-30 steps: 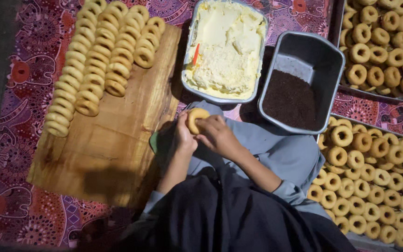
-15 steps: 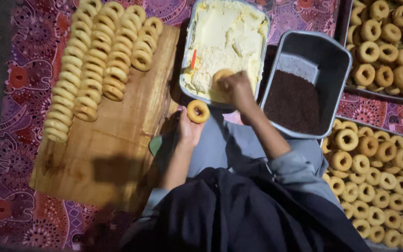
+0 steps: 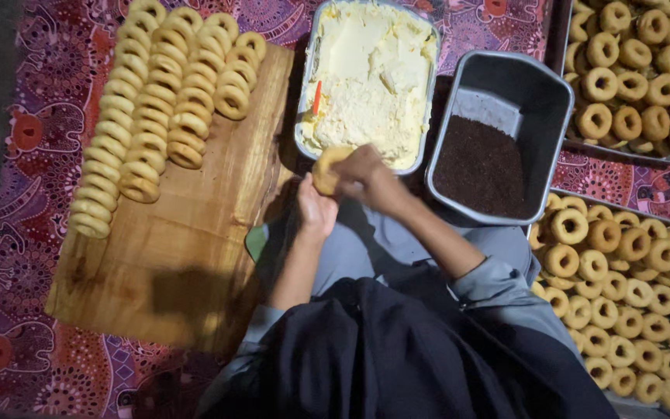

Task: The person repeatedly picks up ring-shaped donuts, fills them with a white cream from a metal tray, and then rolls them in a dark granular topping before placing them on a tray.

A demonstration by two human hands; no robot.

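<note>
My left hand (image 3: 316, 208) and my right hand (image 3: 371, 181) meet over my lap, both gripping a small golden ring doughnut (image 3: 326, 167) just below the near edge of a metal tray of pale cream (image 3: 371, 77). An orange-handled tool (image 3: 317, 97) lies in the cream at the tray's left side. To the right of my right hand stands a grey tub of dark sprinkles (image 3: 484, 165).
A wooden board (image 3: 188, 248) on the left carries rows of several ring doughnuts (image 3: 157, 116) stood on edge. Trays of plain doughnuts sit at the top right (image 3: 637, 70) and right (image 3: 630, 287). A patterned red cloth (image 3: 25, 202) covers the floor.
My right hand reached into the cream tray, then came back down to the doughnut in my left hand. Both hands now hold it together.
</note>
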